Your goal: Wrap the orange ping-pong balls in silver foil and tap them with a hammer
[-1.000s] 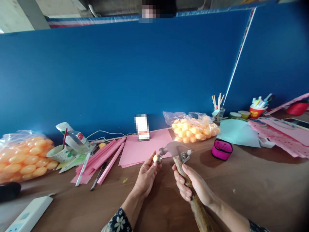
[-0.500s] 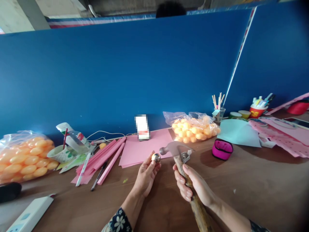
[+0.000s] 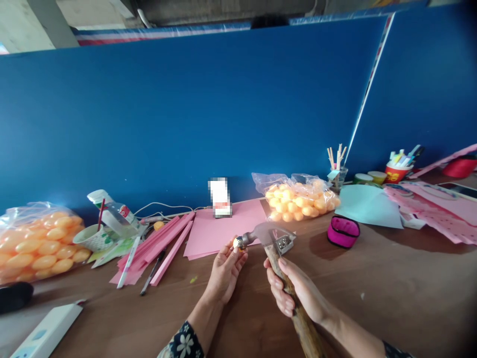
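My left hand (image 3: 224,269) pinches a small round ball (image 3: 237,243), yellowish with a shiny metal cap, just above the brown table (image 3: 391,288). My right hand (image 3: 294,291) is wrapped round the wooden handle of a hammer (image 3: 276,248). The hammer's metal striking face touches the ball from the right. A stack of pink paper sheets (image 3: 223,226) lies just behind the two hands.
Two clear bags of orange balls (image 3: 300,198) (image 3: 35,243) flank the pink sheets. Pink strips (image 3: 160,243), pens, a cup (image 3: 95,237) and a tipped bottle (image 3: 112,211) lie at left. A magenta tape roll (image 3: 343,231), a teal sheet and pen cups are at right. A blue partition (image 3: 186,114) stands behind.
The hammer head has swung left and down, from a small gap beside the ball to touching it. My left hand with the ball stayed almost still.
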A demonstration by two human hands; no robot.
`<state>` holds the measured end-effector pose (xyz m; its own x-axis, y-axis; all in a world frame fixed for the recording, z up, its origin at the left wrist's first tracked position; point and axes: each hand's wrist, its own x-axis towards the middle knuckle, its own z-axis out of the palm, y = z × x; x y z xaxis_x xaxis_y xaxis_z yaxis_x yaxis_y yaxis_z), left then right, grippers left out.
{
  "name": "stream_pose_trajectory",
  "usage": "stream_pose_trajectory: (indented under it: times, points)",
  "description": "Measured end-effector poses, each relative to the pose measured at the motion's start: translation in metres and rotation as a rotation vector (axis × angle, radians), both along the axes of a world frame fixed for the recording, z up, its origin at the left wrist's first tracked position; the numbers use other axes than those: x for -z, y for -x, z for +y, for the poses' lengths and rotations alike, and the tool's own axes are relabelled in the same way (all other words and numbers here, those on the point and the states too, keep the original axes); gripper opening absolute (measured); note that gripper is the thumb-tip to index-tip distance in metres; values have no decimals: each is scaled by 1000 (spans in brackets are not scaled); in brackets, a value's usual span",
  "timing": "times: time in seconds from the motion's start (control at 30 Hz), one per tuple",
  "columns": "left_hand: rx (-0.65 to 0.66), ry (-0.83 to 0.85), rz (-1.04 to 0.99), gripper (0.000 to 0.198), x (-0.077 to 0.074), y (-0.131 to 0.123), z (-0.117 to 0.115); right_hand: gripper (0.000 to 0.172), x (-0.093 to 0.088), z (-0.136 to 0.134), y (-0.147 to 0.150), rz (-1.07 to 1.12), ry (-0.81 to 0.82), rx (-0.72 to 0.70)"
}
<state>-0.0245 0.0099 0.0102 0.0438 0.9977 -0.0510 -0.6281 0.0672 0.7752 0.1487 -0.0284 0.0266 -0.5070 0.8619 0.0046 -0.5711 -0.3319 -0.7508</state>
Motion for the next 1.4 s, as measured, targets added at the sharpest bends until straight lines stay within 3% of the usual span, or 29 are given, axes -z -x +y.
stream_pose_trajectory:
  times: [0.33, 1.4]
  points:
    - [-44, -4, 48, 23, 0, -3, 1, 26, -1, -1, 1, -33, -12, -17]
    - [-35, 62, -6, 28, 2, 0, 1, 26, 2, 0, 0, 25, 38, -29]
